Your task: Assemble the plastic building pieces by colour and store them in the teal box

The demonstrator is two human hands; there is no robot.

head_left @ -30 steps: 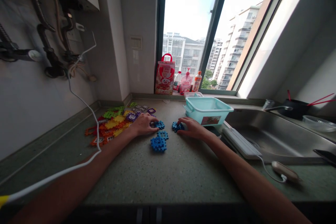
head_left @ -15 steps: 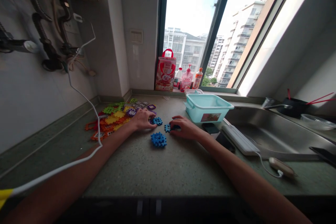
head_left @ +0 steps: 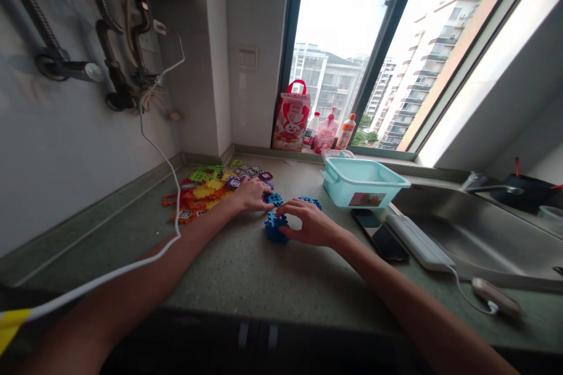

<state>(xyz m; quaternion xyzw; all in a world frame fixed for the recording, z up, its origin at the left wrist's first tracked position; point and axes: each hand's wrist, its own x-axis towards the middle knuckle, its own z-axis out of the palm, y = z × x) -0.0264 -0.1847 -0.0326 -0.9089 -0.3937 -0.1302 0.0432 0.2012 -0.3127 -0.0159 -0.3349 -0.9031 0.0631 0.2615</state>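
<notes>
My left hand rests on the green counter, fingers curled over a small blue plastic block at the edge of a pile of coloured blocks. My right hand lies palm down with its fingers pressed on a stack of blue blocks. Another blue block lies just beyond the right hand.
A light blue plastic tub stands behind the right hand. A dark phone, a white power strip and a steel sink are to the right. Bottles and a red bag line the window sill. A white cable hangs on the left.
My right hand has moved left and toward me onto the blue stack, bringing a blue block with it. The left hand stays on its blue block. The view has shifted left.
</notes>
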